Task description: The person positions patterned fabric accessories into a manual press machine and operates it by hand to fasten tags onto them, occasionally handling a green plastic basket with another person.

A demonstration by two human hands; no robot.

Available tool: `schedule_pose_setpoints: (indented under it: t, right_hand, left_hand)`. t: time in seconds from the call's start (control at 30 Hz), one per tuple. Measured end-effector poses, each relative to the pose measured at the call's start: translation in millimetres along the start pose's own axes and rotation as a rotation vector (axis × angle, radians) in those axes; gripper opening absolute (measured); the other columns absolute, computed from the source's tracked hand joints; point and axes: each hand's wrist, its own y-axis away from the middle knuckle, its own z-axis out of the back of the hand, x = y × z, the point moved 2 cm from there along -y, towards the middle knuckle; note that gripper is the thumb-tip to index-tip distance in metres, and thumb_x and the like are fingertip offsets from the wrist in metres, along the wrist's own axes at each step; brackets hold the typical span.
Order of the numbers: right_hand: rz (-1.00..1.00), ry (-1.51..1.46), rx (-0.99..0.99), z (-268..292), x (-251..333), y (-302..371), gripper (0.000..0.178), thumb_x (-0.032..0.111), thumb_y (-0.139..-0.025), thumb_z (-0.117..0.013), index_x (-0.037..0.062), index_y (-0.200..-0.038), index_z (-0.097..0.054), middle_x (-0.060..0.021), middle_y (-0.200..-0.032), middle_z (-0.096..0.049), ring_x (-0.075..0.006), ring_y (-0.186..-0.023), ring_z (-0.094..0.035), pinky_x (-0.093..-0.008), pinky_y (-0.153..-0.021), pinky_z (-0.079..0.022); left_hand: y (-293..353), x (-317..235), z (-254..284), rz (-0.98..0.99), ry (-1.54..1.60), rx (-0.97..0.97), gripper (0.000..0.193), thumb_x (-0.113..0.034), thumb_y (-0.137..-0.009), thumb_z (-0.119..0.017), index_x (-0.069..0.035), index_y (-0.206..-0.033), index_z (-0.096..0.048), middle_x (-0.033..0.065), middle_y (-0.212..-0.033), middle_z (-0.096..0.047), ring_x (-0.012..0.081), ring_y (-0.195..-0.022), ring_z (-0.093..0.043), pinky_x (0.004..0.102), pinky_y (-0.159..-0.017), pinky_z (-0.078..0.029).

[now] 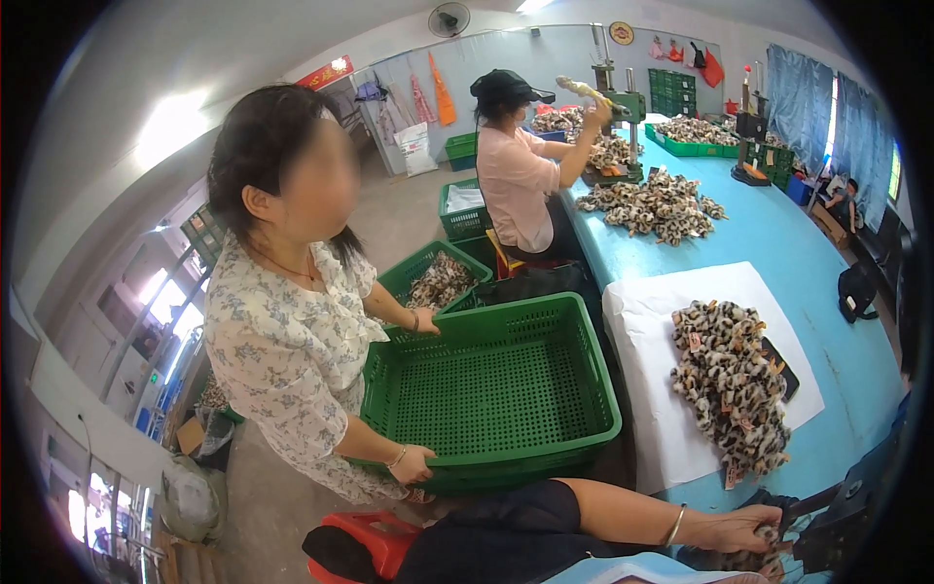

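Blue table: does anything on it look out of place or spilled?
One thing: a dark flat object, perhaps a phone, lies against the spotted plush heap on the white sheet, seemingly partly covered. It looks odd among soft pieces. I see no obvious spill.

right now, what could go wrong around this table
The left hand holds a spotted plush piece close to the dark machine, so it might get pinched if a part moves. The dark, flat phone-like object lies partly hidden by the plush pile and could be dragged along if the pile is shifted.
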Motion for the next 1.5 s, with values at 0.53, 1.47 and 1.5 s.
schedule_pose_setpoints:
  t: [0.53, 1.47, 1.5]
  right_hand:
    - [0.275, 0.669, 0.292, 74, -89, 50, 0.038, 0.013, -0.081, -0.061, 0.0021, -0.117, -0.052, -0.0154, -0.110, -0.055, -0.0295, -0.104, -0.052, -0.0377, -0.092, -0.040]
    - [-0.808, -0.400, 0.157, 7, -44, -12, 0.015, 0.013, -0.088, -0.060, -0.0009, -0.094, -0.059, -0.0028, -0.084, -0.064, -0.0056, -0.075, -0.058, -0.0203, -0.063, -0.047]
    - [-0.727, -0.346, 0.109, 6, -46, -8, 0.015, 0.013, -0.088, -0.060, -0.0010, -0.094, -0.059, -0.0026, -0.084, -0.063, -0.0057, -0.073, -0.058, -0.0202, -0.062, -0.047]
  left_hand:
    - [19, -3, -10, 0.093, 0.002, 0.289, 0.023, -0.005, -0.071, -0.066, -0.004, -0.086, -0.048, 0.0017, -0.080, -0.049, 0.0098, -0.080, -0.047, 0.0267, -0.070, -0.041]
    - [-13, 56, -4, 0.070, -0.055, -0.266, 0.010, 0.002, -0.084, -0.049, 0.002, -0.090, -0.058, 0.0050, -0.080, -0.056, 0.0121, -0.077, -0.053, 0.0237, -0.070, -0.042]
    - [-13, 53, -5, 0.060, -0.066, -0.269, 0.011, 0.002, -0.083, -0.049, 0.003, -0.089, -0.058, 0.0063, -0.080, -0.056, 0.0147, -0.076, -0.052, 0.0252, -0.070, -0.041]
